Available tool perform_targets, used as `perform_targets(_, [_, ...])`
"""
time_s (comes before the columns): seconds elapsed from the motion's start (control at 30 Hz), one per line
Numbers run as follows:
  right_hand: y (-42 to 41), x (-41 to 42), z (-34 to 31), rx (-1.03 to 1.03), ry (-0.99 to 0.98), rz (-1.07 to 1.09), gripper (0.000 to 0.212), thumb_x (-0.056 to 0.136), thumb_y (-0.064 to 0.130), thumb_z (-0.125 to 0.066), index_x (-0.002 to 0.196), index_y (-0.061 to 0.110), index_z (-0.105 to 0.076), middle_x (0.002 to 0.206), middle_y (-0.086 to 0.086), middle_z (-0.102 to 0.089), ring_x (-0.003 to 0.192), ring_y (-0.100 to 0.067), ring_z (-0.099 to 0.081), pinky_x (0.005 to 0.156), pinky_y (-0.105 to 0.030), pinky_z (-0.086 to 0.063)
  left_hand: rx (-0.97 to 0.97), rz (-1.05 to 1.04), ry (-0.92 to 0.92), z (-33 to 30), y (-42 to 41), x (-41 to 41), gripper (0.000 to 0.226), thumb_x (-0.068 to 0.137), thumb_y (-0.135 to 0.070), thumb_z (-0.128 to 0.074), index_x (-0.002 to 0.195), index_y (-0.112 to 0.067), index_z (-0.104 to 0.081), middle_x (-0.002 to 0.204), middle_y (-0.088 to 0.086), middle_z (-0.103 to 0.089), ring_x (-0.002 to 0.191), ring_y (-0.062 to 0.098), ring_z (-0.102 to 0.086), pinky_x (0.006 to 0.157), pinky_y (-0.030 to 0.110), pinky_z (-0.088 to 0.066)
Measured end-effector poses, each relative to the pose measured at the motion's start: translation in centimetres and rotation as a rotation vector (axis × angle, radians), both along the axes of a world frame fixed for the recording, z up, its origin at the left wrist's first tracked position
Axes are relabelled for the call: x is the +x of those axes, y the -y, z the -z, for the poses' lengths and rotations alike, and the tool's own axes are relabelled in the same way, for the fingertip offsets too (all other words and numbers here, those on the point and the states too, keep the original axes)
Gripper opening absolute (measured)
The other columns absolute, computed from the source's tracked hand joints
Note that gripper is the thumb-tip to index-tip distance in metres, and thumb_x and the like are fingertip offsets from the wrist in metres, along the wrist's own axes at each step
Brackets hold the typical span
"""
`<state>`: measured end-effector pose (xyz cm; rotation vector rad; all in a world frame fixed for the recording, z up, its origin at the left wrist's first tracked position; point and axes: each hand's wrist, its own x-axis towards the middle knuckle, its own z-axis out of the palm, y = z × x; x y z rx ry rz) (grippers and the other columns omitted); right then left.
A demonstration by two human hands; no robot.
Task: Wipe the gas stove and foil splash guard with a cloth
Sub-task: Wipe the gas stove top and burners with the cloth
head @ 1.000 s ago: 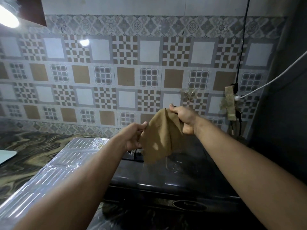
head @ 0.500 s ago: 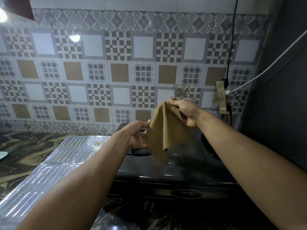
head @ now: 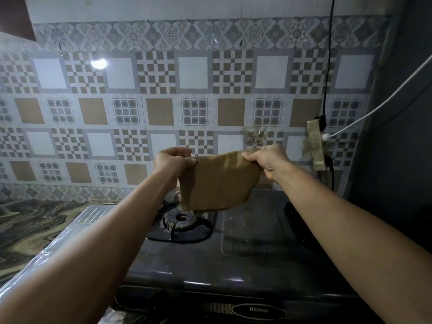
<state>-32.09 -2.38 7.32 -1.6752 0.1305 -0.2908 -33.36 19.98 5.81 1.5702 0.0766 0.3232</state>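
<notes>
Cloth (head: 218, 182) flat, long axis left-right

1. We hold the cloth (head: 219, 182) in the air above the gas stove (head: 233, 260), our left hand (head: 171, 163) at its left top corner, our right hand (head: 266, 160) at its right.
2. The burner (head: 181, 219) sits on the stove's left part, below the cloth.
3. The foil splash guard (head: 58, 246) lies just left of the stove, on the countertop (head: 28, 225).
4. The tiled wall (head: 163, 101) stands behind the stove.
</notes>
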Motion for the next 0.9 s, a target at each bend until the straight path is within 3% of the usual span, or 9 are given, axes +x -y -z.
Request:
perform_targets(0.07, [0.6,0.5,-0.1,-0.125,0.051,-0.019,0.063,0.069,0.007,-0.084,0.126,0.004,-0.057,0.125,-0.010,-0.061,0.115,-0.027,-0.058,0.100,-0.041,-0.050,0.171,0.007,0.055,-0.5,-0.5,0.3,0.024,0.076,0.007,-0.073,0.089,-0.012,-0.068,0.096,0.007,-0.066,0.095,0.023,-0.064,0.075,0.028,-0.054])
perform_targets(0.13, [0.8,0.2,-0.5,-0.312,0.127,-0.070,0.055,0.074,0.009,-0.081,0.125,0.007,-0.060,0.125,-0.009,-0.061,0.117,-0.024,-0.057,0.098,-0.035,-0.051,0.354,0.017,0.085,-1.1,-1.0,0.4,0.027,0.074,0.008,-0.075,0.095,-0.007,-0.070,0.091,0.005,-0.065,0.093,0.023,-0.065,0.082,0.035,-0.057])
perform_targets(0.23, [5.9,7.7,-1.8,-0.592,0.204,-0.122,0.032,0.079,0.016,-0.077,0.109,0.009,-0.071,0.109,-0.005,-0.069,0.100,-0.016,-0.063,0.083,-0.027,-0.053,0.621,-0.076,0.094,-2.9,4.1,7.4,0.034,0.072,0.004,-0.078,0.105,-0.001,-0.071,0.094,0.005,-0.068,0.087,0.019,-0.065,0.083,0.034,-0.057])
perform_targets(0.4, [5.3,8.3,-1.8,-0.845,0.324,-0.037,0.017,0.085,0.028,-0.071,0.095,0.015,-0.075,0.090,0.002,-0.066,0.080,-0.010,-0.056,0.070,-0.023,-0.039,0.786,-0.104,0.042,-3.4,4.3,8.1,0.007,0.077,0.000,-0.075,0.083,-0.004,-0.074,0.078,0.001,-0.065,0.069,0.012,-0.061,0.066,0.028,-0.055])
perform_targets(0.5, [5.5,8.9,-1.9,-0.674,0.226,-0.111,0.020,0.091,0.028,-0.062,0.088,0.008,-0.066,0.084,-0.003,-0.062,0.078,-0.016,-0.055,0.069,-0.028,-0.040,0.717,0.062,-0.024,-3.8,4.3,8.4,0.015,0.087,-0.004,-0.063,0.074,-0.010,-0.061,0.075,0.005,-0.058,0.072,0.019,-0.057,0.059,0.027,-0.047])
perform_targets(0.73, [6.2,10.3,-0.4,-0.452,0.171,-0.009,0.025,0.080,0.021,-0.068,0.063,0.011,-0.053,0.062,-0.004,-0.049,0.060,-0.016,-0.048,0.050,-0.024,-0.035,0.326,0.193,-0.280,-2.9,7.9,9.7,0.006,0.092,-0.006,-0.057,0.095,-0.001,-0.056,0.082,0.013,-0.059,0.065,0.024,-0.061,0.048,0.032,-0.054])
perform_targets(0.8, [6.0,10.3,0.1,-0.348,0.113,-0.097,0.023,0.079,0.020,-0.072,0.064,0.009,-0.058,0.066,-0.006,-0.055,0.063,-0.017,-0.054,0.049,-0.026,-0.043,0.149,0.266,-0.357,-2.2,9.2,10.2,0.014,0.091,-0.002,-0.055,0.105,0.002,-0.054,0.086,0.016,-0.063,0.062,0.025,-0.065,0.046,0.031,-0.055])
perform_targets(0.83, [5.9,10.4,0.4,-0.306,0.085,-0.159,0.023,0.079,0.022,-0.074,0.072,0.003,-0.063,0.072,-0.010,-0.062,0.068,-0.021,-0.061,0.053,-0.029,-0.052,0.067,0.295,-0.378,-1.9,9.8,10.5,0.019,0.092,-0.002,-0.054,0.110,0.004,-0.054,0.090,0.017,-0.064,0.065,0.026,-0.067,0.047,0.032,-0.057])
perform_targets(0.9, [5.6,10.5,1.0,-0.200,0.031,-0.313,0.036,0.085,0.030,-0.070,0.088,-0.006,-0.067,0.089,-0.018,-0.070,0.087,-0.030,-0.069,0.076,-0.043,-0.060,-0.022,0.326,-0.400,-1.4,10.8,10.9,0.026,0.093,-0.005,-0.052,0.118,0.004,-0.052,0.101,0.020,-0.064,0.075,0.028,-0.069,0.054,0.037,-0.060])
